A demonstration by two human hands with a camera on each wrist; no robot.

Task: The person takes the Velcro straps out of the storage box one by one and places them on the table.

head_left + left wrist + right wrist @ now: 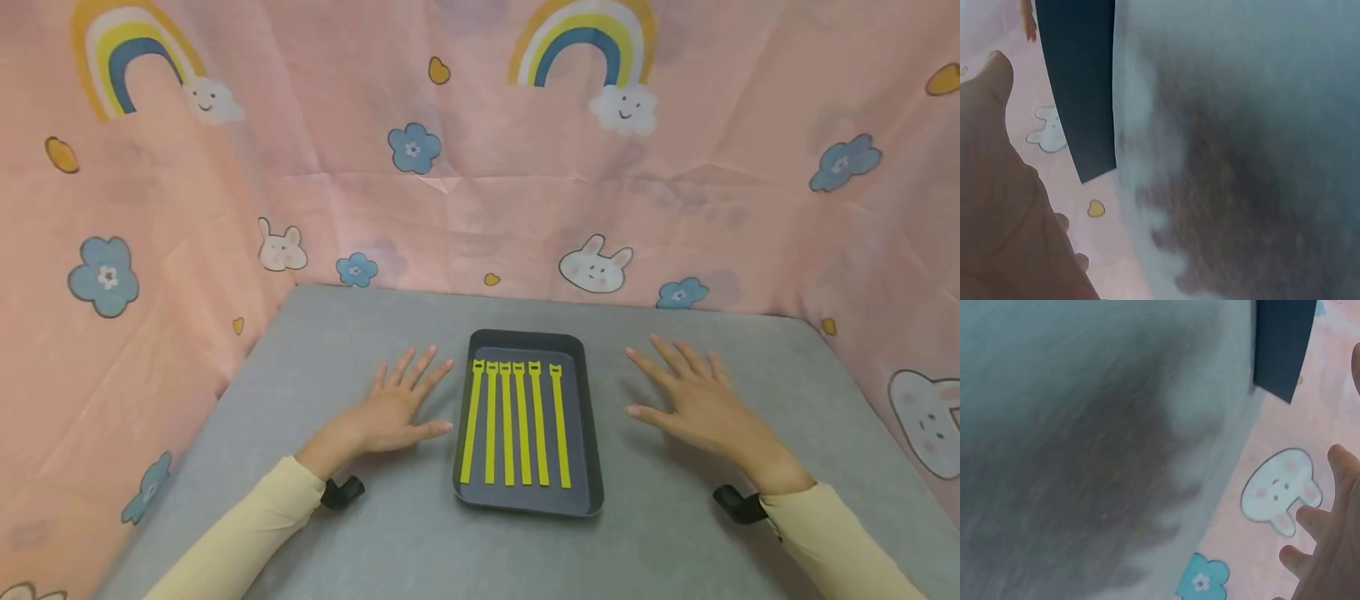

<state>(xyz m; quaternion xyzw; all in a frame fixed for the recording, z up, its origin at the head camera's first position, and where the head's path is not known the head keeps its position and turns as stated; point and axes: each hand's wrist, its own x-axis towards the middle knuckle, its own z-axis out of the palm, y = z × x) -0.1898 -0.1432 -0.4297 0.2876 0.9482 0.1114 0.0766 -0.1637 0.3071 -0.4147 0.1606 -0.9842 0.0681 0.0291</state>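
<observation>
A dark grey rectangular tray (525,502) lies on the table with several yellow cable ties (507,425) set lengthwise in it, side by side. Each strip has a slotted head at its far end; the rightmost stands a little apart from the others. To the left of the tray, my left hand (390,414) is held palm down with its fingers spread, touching nothing. My right hand (697,400) hovers likewise on the tray's right side, fingers spread, farther from the rim. Each wrist view shows the tray's outer wall (1085,94) beyond the hand, and a hand shadow on the table.
The grey tabletop (360,333) reaches back to a pink printed cloth (480,208) that hangs behind and on both sides. Black wrist straps (342,493) sit below the sleeves on both arms.
</observation>
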